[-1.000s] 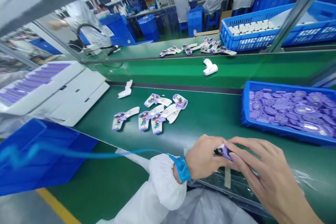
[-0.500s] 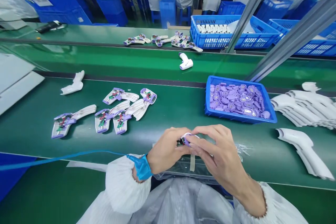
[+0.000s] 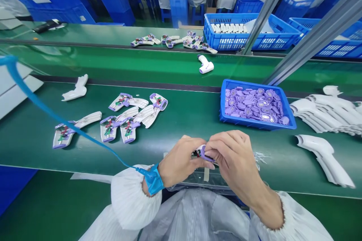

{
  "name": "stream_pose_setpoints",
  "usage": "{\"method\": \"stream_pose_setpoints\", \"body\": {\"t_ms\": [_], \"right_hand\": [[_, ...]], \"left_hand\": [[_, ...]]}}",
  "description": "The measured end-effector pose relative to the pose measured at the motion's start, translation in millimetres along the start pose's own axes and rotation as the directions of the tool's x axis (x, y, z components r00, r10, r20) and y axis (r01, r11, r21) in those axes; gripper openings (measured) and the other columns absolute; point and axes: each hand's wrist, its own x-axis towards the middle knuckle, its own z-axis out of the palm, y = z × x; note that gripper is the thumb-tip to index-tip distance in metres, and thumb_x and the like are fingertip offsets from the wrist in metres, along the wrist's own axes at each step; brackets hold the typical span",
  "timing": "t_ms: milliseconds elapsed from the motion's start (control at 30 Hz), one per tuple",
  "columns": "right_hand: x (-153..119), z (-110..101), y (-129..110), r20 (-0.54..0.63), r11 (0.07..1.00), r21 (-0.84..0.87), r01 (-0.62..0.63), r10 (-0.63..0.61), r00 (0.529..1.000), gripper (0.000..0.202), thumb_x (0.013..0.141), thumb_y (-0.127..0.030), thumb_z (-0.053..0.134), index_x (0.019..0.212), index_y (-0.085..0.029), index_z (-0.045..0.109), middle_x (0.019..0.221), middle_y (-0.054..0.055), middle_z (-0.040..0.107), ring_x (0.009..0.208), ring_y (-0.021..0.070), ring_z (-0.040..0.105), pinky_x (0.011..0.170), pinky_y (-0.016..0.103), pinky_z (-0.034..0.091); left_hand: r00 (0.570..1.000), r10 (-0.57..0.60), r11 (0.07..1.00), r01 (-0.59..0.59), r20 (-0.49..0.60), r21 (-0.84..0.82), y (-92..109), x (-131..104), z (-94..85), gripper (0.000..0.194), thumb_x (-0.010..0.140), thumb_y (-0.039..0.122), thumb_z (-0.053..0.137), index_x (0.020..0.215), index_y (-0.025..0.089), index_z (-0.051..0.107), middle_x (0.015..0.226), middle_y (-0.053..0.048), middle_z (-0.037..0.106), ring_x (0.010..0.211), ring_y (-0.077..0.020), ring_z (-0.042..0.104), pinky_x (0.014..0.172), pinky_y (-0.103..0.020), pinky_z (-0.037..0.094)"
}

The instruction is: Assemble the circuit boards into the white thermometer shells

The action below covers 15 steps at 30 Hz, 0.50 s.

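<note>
Near the table's front edge, my left hand (image 3: 182, 160) grips a small white and purple device part (image 3: 202, 152) with dark and green inner pieces. My right hand (image 3: 233, 158) pinches the right side of that same part, its fingers bent and pressed together over the purple piece. Both hands cover much of the part. A blue wristband with a cord (image 3: 154, 180) is round my left wrist. Several opened device halves (image 3: 129, 130) with purple pieces and wires lie to the left of my hands.
A blue tray (image 3: 257, 125) of purple pieces stands beyond my right hand. White shells (image 3: 325, 115) are stacked at the right, one lying nearer. A white device (image 3: 205, 64) rests on the green belt. Blue crates (image 3: 226, 43) and a metal post (image 3: 267, 11) stand behind. People in white coats are farther back.
My right fingers have closed in on the part from a more spread pose. The white device on the belt has shifted right. The blue cord has swung up into an arc.
</note>
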Motion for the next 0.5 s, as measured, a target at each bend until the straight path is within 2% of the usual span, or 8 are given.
{"method": "stream_pose_setpoints", "body": {"t_ms": [100,167,233,300,367,400,467,500], "right_hand": [[-8,-4,6,0.064,0.995,0.022,-0.092,0.091,0.994,0.022,0.099,-0.013,0.04,0.086,-0.021,0.054,0.093,0.001,0.063,0.085,0.015,0.053,0.086,0.037,0.032],[-24,-7,20,0.037,0.977,0.022,-0.211,0.21,0.977,0.022,0.101,-0.017,0.036,0.086,-0.021,0.051,0.092,0.003,0.061,0.084,0.0158,0.053,0.082,0.035,0.035],[-48,-12,43,-0.049,0.925,-0.121,-0.36,0.357,0.933,0.022,0.102,-0.024,0.037,0.085,-0.021,0.051,0.085,0.003,0.059,0.079,0.0171,0.051,0.074,0.033,0.036],[-77,-20,69,-0.15,0.809,-0.35,-0.472,0.449,0.881,0.022,0.1,-0.033,0.044,0.085,-0.02,0.054,0.084,0.004,0.058,0.077,0.0194,0.05,0.069,0.032,0.035],[-104,-33,96,-0.211,0.722,-0.476,-0.502,0.46,0.862,0.024,0.095,-0.042,0.053,0.089,-0.02,0.059,0.091,0.007,0.06,0.082,0.0221,0.051,0.07,0.034,0.038],[-116,-42,109,-0.234,0.714,-0.491,-0.499,0.444,0.865,0.026,0.093,-0.045,0.056,0.093,-0.019,0.062,0.096,0.009,0.06,0.086,0.0236,0.052,0.073,0.036,0.04],[-136,-67,139,-0.331,0.688,-0.509,-0.518,0.399,0.855,0.036,0.09,-0.049,0.058,0.104,-0.017,0.064,0.102,0.013,0.06,0.093,0.0268,0.054,0.078,0.042,0.042],[-144,-81,156,-0.414,0.626,-0.545,-0.558,0.377,0.828,0.042,0.089,-0.052,0.057,0.108,-0.016,0.065,0.103,0.015,0.06,0.095,0.0292,0.054,0.079,0.045,0.042]], "left_hand": [[0.997,-0.077,0.991,0.078,0.012,-0.108,-2,1,-1.0,0.016,0.083,0.033,0.071,0.08,0.019,0.065,0.078,0.005,0.065,0.076,-0.0125,0.055,0.076,-0.025,0.037],[0.983,-0.184,0.959,0.177,-0.01,-0.223,-7,1,-3.9,0.017,0.085,0.037,0.067,0.089,0.02,0.067,0.082,0.002,0.068,0.077,-0.0143,0.057,0.071,-0.025,0.04],[0.941,-0.336,0.894,0.304,-0.041,-0.328,-13,0,-8.0,0.029,0.088,0.046,0.061,0.099,0.019,0.066,0.079,-0.001,0.067,0.069,-0.0149,0.056,0.06,-0.024,0.04],[0.873,-0.485,0.8,0.418,-0.052,-0.43,-17,-2,-12.0,0.04,0.088,0.055,0.058,0.102,0.018,0.063,0.073,-0.002,0.065,0.061,-0.0144,0.052,0.051,-0.023,0.036],[0.823,-0.567,0.72,0.472,-0.039,-0.508,-19,-4,-14.5,0.044,0.086,0.059,0.059,0.103,0.019,0.062,0.075,-0.003,0.065,0.064,-0.0153,0.053,0.052,-0.024,0.038],[0.815,-0.579,0.702,0.478,-0.031,-0.528,-19,-4,-14.7,0.043,0.085,0.059,0.061,0.103,0.02,0.062,0.078,-0.003,0.066,0.068,-0.016,0.055,0.055,-0.024,0.041],[0.833,-0.553,0.705,0.462,-0.009,-0.538,-18,-4,-12.5,0.039,0.086,0.056,0.062,0.103,0.021,0.062,0.084,-0.003,0.067,0.076,-0.0165,0.057,0.063,-0.026,0.044],[0.853,-0.522,0.714,0.443,0.008,-0.542,-17,-3,-10.1,0.037,0.087,0.054,0.062,0.102,0.02,0.062,0.085,-0.003,0.067,0.077,-0.016,0.057,0.064,-0.025,0.043]]}}
